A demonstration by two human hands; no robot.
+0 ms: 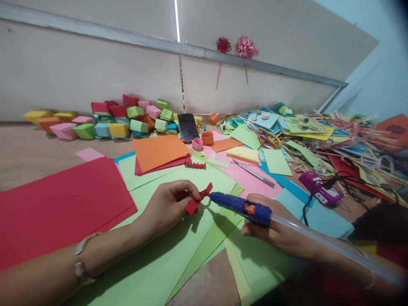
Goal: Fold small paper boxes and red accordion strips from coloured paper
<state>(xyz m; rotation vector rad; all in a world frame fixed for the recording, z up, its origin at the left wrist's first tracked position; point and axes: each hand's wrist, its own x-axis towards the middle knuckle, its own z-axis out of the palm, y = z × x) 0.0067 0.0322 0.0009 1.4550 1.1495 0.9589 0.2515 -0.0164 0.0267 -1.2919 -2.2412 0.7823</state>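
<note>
My left hand pinches a small folded red paper piece between thumb and fingers, above light green sheets. In my right hand is a blue glue gun, with a long clear glue stick coming out of its back end. The gun's tip points left and is at the red piece's right end; whether they touch is hard to tell. A red zigzag paper strip lies just beyond my hands.
Folded paper blocks and a phone stand or lie along the back. Red sheets are at left. A craft knife, scissors, a purple power strip with black cables and piled cards are at right.
</note>
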